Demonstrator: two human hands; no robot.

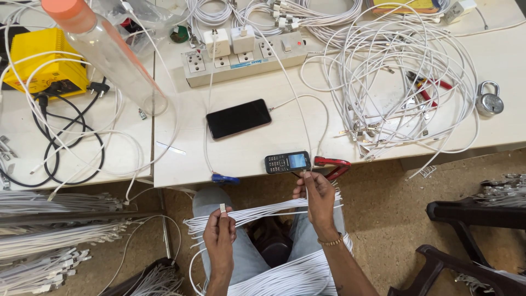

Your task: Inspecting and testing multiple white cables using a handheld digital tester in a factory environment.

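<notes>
My left hand (pixel 219 237) pinches the white plug end (pixel 222 208) of a cable over my lap. Higher and to the right, my right hand (pixel 315 197) pinches the small connector of a white cable (pixel 304 174) just below a small black keypad phone (pixel 287 162) that lies at the table's front edge with its screen lit. A bundle of white cables (pixel 263 212) lies across my knees between the two hands. A black smartphone (pixel 239 118) rests further back on the white table (pixel 181 164), with a white cable plugged into it.
A white power strip (pixel 246 57) with two chargers stands at the back. A big tangle of white cables (pixel 400 82), red-handled pliers (pixel 332 162), a padlock (pixel 489 101), a clear bottle (pixel 109 52) and a yellow device (pixel 41 60) share the tables. Dark chairs (pixel 471 219) stand on my right.
</notes>
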